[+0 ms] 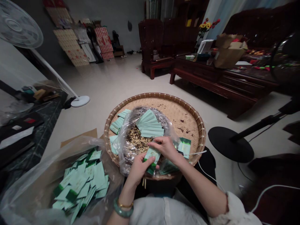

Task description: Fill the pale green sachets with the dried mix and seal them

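A small pale-green packet (152, 154) with a darker green end is held between both hands over the woven tray. My left hand (139, 165) is closed on its lower end, thumb on top. At the upper edge, my right hand (165, 147) pinches the packet with thumb and fingers. Just beyond lies a clear plastic bag (123, 145), open at the top, holding a loose, dark and pale dried mixture (138, 140). A fanned stack of green packets (150, 123) rests on that mixture. More packets (184, 145) lie to the right of my right hand.
The round bamboo tray (187, 112) has dark crumbs scattered on it. At lower left, a large plastic bag (30, 187) holds many filled-looking packets (86, 175). A white fan (81, 101) stands left, a black stand base (231, 143) right. A wooden table (211, 75) is farther back.
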The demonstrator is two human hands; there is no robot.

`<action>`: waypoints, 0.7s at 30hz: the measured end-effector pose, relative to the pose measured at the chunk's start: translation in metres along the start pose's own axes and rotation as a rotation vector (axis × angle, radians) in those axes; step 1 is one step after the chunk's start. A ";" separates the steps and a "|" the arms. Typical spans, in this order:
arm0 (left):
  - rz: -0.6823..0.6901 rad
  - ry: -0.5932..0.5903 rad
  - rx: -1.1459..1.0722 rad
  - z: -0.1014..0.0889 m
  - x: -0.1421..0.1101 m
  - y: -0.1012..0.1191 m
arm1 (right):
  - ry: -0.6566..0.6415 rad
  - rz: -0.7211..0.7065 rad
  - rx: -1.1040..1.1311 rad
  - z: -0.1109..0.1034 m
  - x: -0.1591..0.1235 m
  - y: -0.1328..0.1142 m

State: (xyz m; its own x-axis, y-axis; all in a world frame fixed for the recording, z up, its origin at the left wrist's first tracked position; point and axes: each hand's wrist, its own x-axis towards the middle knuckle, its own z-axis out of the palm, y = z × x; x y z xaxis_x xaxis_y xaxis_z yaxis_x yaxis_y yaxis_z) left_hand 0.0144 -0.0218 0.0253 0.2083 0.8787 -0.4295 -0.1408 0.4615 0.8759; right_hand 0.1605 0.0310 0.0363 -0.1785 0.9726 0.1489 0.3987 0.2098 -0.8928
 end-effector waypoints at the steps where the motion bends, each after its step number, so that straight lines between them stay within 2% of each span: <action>1: 0.005 0.015 -0.017 0.000 0.001 0.000 | 0.016 0.008 0.011 -0.002 0.000 0.002; 3: 0.023 0.053 -0.057 -0.001 0.002 0.000 | 0.060 0.022 0.003 -0.010 -0.002 0.009; 5: 0.047 0.105 -0.098 -0.004 0.003 0.001 | 0.068 0.005 -0.101 -0.020 -0.009 0.018; 8: 0.081 0.169 -0.160 -0.008 0.004 0.004 | -0.104 -0.080 -0.484 -0.029 -0.025 0.032; 11: 0.091 0.190 -0.214 -0.007 0.005 0.006 | -0.136 -0.056 -0.785 -0.025 -0.038 0.041; 13: 0.092 0.189 -0.229 -0.005 0.005 0.007 | -0.143 -0.044 -0.859 -0.019 -0.041 0.043; 17: 0.098 0.186 -0.232 -0.004 0.002 0.006 | -0.138 -0.045 -0.750 -0.016 -0.036 0.048; 21: 0.107 0.205 -0.233 -0.008 0.000 0.006 | -0.078 -0.053 -0.434 -0.036 -0.031 0.053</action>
State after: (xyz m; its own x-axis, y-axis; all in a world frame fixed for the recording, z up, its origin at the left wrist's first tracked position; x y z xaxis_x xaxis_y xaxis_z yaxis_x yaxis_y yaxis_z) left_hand 0.0061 -0.0181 0.0290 -0.0152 0.9189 -0.3942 -0.3742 0.3603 0.8545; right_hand 0.2198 0.0152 0.0001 -0.2694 0.9525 0.1421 0.7247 0.2977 -0.6214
